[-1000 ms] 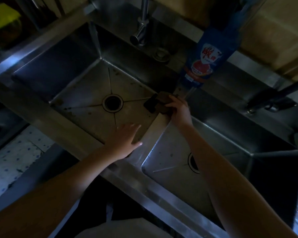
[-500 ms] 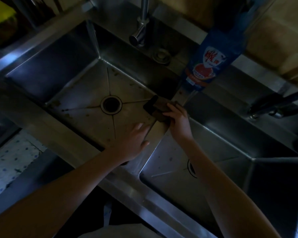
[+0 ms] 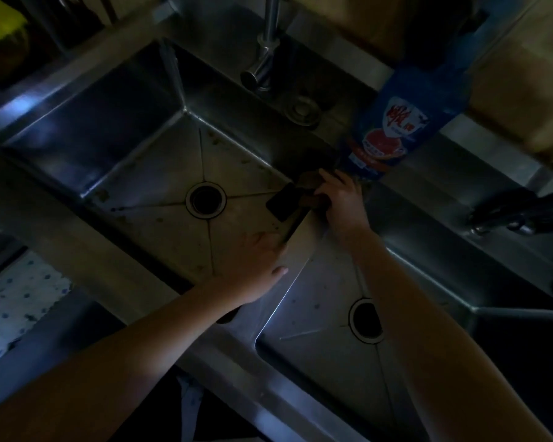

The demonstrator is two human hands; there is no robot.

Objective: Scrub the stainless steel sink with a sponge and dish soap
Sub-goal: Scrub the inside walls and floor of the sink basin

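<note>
Our right hand (image 3: 342,204) curls round the dark brown sponge (image 3: 307,185) on the shiny steel sink's (image 3: 300,255) middle wall. Our left hand (image 3: 253,266) lies flat, empty. We should press hard and rub slowly.

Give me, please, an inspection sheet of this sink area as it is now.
Surface: double stainless sink, dimly lit; brown specks on the left basin floor.
Job's things: dark sponge at the divider's far end; blue dish soap bottle standing just behind it.
Clutter: yellow object far left, unclear.
Hands: right hand grips the sponge; left hand open, fingers straight, at the divider.
Cables: nothing seen.
Surroundings: faucet over the left basin; dark tap at right; dotted surface lower left.
</note>
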